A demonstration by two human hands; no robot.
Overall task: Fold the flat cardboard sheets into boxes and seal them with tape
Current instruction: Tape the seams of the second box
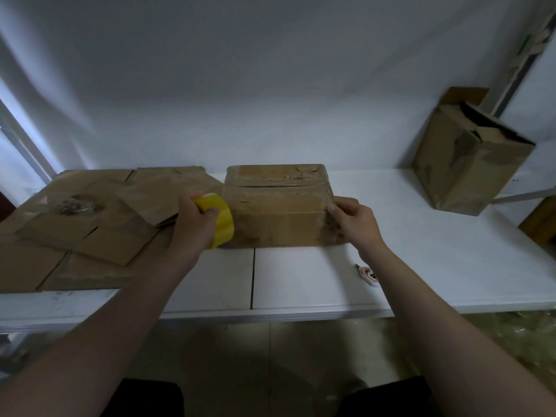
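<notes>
The box (pixel 276 206) sits between the two hands on the white tabletop (pixel 436 260), its long side facing the person, probably so a strip of tape can be run across that face from one end to the other. The left hand (pixel 192 218) grips the yellow tape roll (pixel 221 219), thumb over the near rim and fingers curled round the far side, with the roll standing on edge and touching the box's left end; that looks like the feeding side. The right hand (pixel 355 219) is at the box's right end, thumb tip on the near corner and fingers curled in behind it, seemingly pinching the cardboard there to brace the box or pin down a tape end. No clear strip of tape can be made out between the hands. Both forearms reach straight forward, wrists level and roughly the box's length apart. The flat cardboard sheets (pixel 90 224) lie stacked just beyond the left hand's outer side, within easy reach for the next fold. A small cutter (pixel 368 275) lies beside the right forearm, handy for cutting tape. Another box (pixel 463 164) stands well off to the right of the right hand, its top partly open.
</notes>
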